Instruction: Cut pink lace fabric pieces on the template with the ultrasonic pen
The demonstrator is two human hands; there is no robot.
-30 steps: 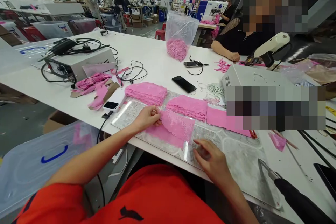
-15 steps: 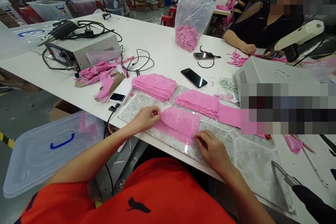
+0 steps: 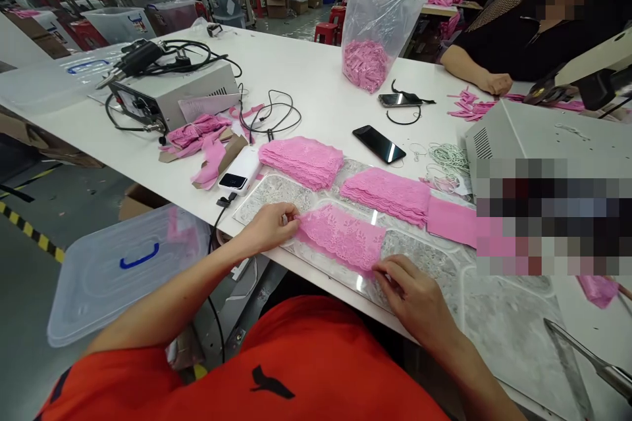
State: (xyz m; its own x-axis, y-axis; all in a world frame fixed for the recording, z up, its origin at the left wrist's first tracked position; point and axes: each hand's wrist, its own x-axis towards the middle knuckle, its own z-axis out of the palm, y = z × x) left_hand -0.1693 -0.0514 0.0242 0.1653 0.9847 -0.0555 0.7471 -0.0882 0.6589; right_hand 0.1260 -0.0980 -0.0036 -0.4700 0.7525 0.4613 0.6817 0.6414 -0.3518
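A pink lace panel (image 3: 343,237) lies over the grey marbled mat in front of me. My left hand (image 3: 274,229) pinches its left end between thumb and fingertips. At the lower right corner, the thumb and forefinger of my right hand (image 3: 412,293) are closed on the lace edge. Only a thin strip of plain pink cloth shows along the lace's lower edge. Just beyond are two stacks of pink lace pieces, a left stack (image 3: 301,161) and a right stack (image 3: 385,194), with flat plain pink fabric (image 3: 450,220) beside the right one.
A white power bank (image 3: 240,171), a black phone (image 3: 378,144) and a grey control box (image 3: 172,99) sit on the table. Scissors (image 3: 590,358) lie at the right. A clear bag (image 3: 368,62) holds pink strips. Across the table, a person rests a hand (image 3: 496,83).
The lace's lower edge has come down toward me, covering most of the plain pink cloth that showed below it. Both hands keep hold of its ends. My view has turned slightly left.
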